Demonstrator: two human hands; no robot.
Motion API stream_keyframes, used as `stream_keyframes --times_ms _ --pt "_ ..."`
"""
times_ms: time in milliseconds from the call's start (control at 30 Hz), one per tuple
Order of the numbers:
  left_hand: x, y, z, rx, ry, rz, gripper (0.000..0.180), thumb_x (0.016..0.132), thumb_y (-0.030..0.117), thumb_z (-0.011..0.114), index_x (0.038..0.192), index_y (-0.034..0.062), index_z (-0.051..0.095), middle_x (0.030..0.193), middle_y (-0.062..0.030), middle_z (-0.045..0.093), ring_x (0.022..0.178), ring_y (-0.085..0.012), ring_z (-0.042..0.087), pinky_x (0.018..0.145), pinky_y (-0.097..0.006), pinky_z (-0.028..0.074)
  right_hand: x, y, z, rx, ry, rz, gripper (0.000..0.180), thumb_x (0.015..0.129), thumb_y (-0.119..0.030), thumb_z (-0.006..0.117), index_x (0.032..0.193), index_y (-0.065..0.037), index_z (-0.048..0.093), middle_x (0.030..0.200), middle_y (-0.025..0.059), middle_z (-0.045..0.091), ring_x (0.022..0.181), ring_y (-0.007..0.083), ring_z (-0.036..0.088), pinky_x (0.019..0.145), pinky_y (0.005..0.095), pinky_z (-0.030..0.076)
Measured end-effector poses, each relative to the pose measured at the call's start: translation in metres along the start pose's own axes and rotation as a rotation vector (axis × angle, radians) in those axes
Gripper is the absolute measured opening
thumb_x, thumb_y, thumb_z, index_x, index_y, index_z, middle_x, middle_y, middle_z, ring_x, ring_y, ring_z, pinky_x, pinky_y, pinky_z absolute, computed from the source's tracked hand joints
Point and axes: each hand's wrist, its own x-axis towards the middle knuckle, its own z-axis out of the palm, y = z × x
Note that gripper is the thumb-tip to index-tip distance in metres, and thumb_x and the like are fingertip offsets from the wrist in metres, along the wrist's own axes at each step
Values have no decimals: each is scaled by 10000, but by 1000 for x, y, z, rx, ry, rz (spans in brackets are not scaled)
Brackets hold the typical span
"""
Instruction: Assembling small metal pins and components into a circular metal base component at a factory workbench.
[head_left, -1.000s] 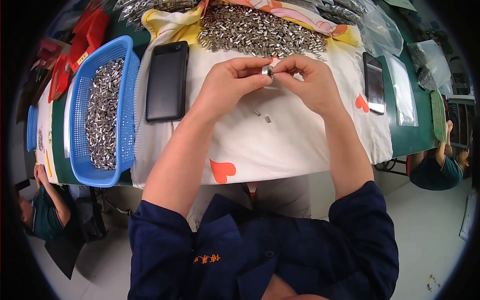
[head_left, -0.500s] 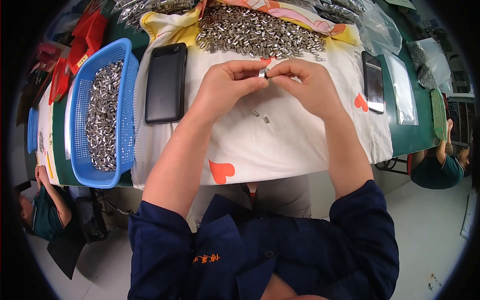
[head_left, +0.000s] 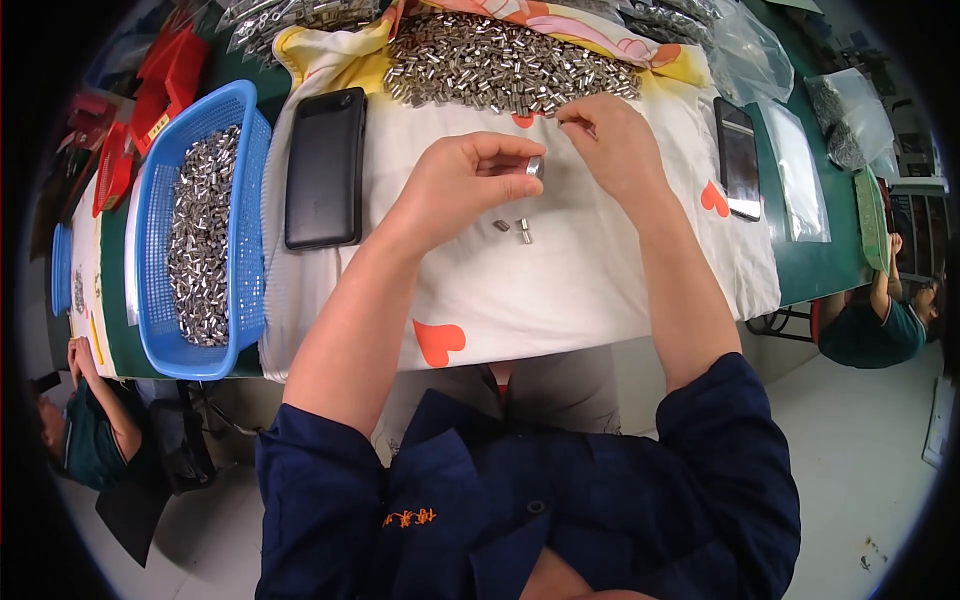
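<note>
Your left hand [head_left: 455, 185]: fingers pinching a small metal piece [head_left: 535, 167], between the table's [head_left: 810, 272] near and far edges. Your right hand [head_left: 612, 148]: fingertips narrow, contents unclear, near the metal cylinders [head_left: 510, 65] heaped toward the far edge.

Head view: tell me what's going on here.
The person's left hand holds a small round metal piece between thumb and fingers. The right hand is apart from it, fingertips close to the pile of metal cylinders; whether it holds anything is too small to tell. A few loose cylinders lie on the white cloth between the forearms.
</note>
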Motion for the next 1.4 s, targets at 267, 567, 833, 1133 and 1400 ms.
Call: stream_keyframes --times_ms 267,567,833,1133,1400 --pt "4 -2 -3 -144 73 -20 309 751 -11 607 1056 -4 558 895 -46 608 778 -98 573 732 -215 472 -4 -22 -10 193 -128 78 94 739 -88 588 814 -37 613 767 54 595 710 156 549 649 270 438" --pt "4 -2 -5 -257 75 35 312 762 4 603 1070 -6 551 902 -62 606 781 -108 571 742 -220 470 -14 -36 -15 621 -147 48 74 723 -33 595 794 -17 608 757 18 596 679 92 532 635 220 436" --pt "5 -3 -4 -204 113 17 312 757 -10 604 1065 -15 555 912 -75 609 786 -112 578 748 -221 472 -18 -40 -10 415 -51 -62 62 707 -21 604 768 -13 605 760 34 606 666 117 553 622 225 442" --pt "0 3 -6 -145 75 -8 313 744 3 625 1050 -18 561 901 -73 617 805 -111 584 739 -216 471 -13 -34 -22 664 -294 184 71 731 -41 609 794 -8 608 751 9 602 681 88 541 634 221 434" --pt "-3 6 0 21 -42 -74 294 734 7 633 1023 -10 579 892 -47 618 793 -89 577 718 -207 465 -1 -6 -10 339 -4 172 114 748 -102 587 843 -47 619 733 50 601 656 142 554 614 263 443"
